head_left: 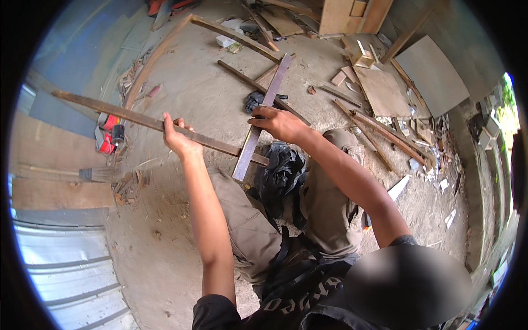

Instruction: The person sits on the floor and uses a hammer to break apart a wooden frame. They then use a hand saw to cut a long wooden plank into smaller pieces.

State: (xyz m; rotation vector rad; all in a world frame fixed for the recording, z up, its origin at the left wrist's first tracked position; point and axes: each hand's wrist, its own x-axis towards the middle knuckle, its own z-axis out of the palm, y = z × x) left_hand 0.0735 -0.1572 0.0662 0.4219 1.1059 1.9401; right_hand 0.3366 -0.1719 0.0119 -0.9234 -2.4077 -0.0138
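My left hand is closed around a long dark wooden strip, which reaches from the far left to just above my knees. My right hand grips a flat purplish-grey strip near its middle. This flat strip lies across the near right end of the wooden one, and the two appear to touch there. Whether they are fastened cannot be made out. Between my knees sits a crumpled black plastic bag. A small dark bundle rests on the floor just beyond my right hand.
Long wooden strips lie on the floor ahead. At the right are a plywood sheet, loose battens and scraps. A red and black power tool and a broom are at the left, above corrugated metal sheeting.
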